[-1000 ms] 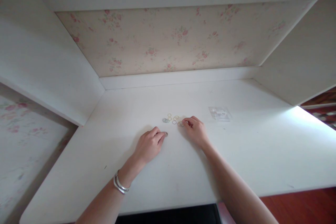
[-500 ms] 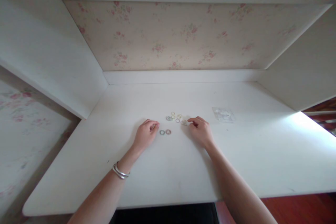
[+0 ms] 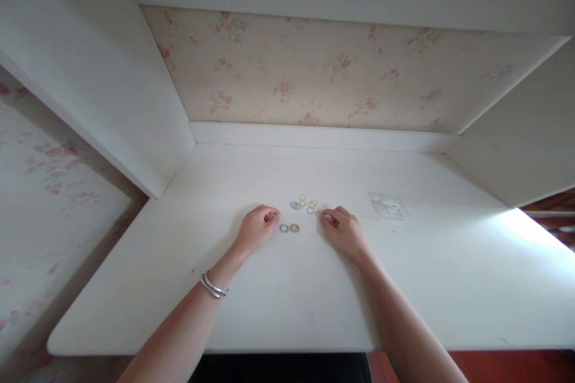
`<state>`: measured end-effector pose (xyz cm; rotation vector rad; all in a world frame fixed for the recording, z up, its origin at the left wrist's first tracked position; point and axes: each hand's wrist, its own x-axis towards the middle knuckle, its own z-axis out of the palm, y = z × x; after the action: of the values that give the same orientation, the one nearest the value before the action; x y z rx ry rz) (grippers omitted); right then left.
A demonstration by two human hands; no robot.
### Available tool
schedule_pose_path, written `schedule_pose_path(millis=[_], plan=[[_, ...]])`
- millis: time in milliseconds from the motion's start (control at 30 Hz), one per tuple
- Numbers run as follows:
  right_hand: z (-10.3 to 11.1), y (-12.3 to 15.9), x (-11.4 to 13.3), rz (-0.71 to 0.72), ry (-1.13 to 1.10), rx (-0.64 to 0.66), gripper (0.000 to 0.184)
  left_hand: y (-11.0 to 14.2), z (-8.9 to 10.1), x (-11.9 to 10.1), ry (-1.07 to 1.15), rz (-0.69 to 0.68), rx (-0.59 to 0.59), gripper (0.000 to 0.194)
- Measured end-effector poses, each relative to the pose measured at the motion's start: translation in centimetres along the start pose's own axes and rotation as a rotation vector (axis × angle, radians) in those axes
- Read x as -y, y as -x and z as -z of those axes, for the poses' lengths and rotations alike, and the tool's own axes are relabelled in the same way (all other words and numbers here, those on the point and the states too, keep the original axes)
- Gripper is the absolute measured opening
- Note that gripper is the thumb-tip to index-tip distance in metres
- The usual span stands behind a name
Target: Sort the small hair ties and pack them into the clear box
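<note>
Several small thin rings lie in a loose cluster on the white desk: yellowish rings (image 3: 313,203), greyish-green rings (image 3: 296,206) and a mauve ring (image 3: 310,210). Nearer to me, a green ring-shaped stack (image 3: 284,228) sits beside a pinkish-brown one (image 3: 294,228). My right hand (image 3: 340,224) has thumb and forefinger closed on a pale ring (image 3: 318,213) at the cluster's right edge. To the left of the stacks rests my left hand (image 3: 259,226), its fingers curled and the tips pressed together. Whatever those left fingertips hold is too small to make out.
A clear plastic bag (image 3: 387,206) lies on the white desk (image 3: 287,293), right of my right hand. Side panels and a flowered back wall (image 3: 314,72) enclose the desk. A dark seat (image 3: 287,368) shows below the front edge.
My right thumb and forefinger, slightly apart before, have closed at the pale ring. My left hand keeps its pose. The whole view has shifted and tilted a little.
</note>
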<state>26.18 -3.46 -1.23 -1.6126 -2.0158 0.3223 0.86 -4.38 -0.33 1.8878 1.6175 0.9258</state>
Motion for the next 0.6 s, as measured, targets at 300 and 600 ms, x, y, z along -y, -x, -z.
schedule_pose_path(millis=[300, 600], plan=[[-0.03, -0.03, -0.02, 0.015, 0.027, -0.004, 0.031, -0.02, 0.10, -0.15, -0.037, -0.030, 0.024, 0.023], [-0.18, -0.16, -0.39, -0.045, -0.001, -0.076, 0.031, -0.06, -0.09, 0.07, -0.033, -0.029, 0.040, 0.022]])
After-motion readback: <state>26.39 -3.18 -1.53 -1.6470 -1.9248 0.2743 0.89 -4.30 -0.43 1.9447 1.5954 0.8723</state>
